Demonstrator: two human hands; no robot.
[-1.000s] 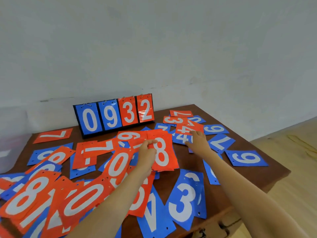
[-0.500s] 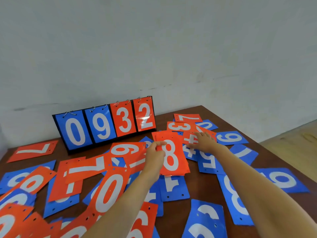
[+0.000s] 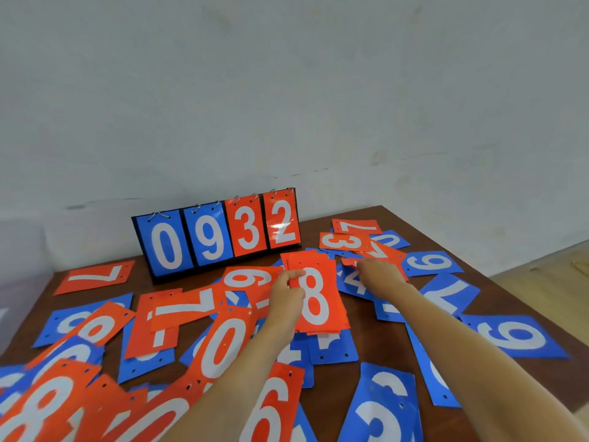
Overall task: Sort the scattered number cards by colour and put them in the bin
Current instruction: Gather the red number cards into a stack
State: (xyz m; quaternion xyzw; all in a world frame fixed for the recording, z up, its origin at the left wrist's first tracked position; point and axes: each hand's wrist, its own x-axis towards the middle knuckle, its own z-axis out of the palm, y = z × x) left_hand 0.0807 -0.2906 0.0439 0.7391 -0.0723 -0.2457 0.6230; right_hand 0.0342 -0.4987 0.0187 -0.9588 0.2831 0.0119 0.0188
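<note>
Near the bench (image 3: 379, 346) edge lie loose orange and blue number cards (image 3: 223, 349). Further, the left hand (image 3: 283, 295) grips one orange stack (image 3: 318, 301) in curled fingers (image 3: 296, 273), 8 on top. The right hand (image 3: 379, 275) touches one orange card (image 3: 395, 261); whether it grips, I cannot tell. Behind stands one scoreboard (image 3: 216, 234): two blue cards, two orange.

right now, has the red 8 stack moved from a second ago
No: the red 8 stack stays just in front of the red 2 on the scoreboard.
</note>
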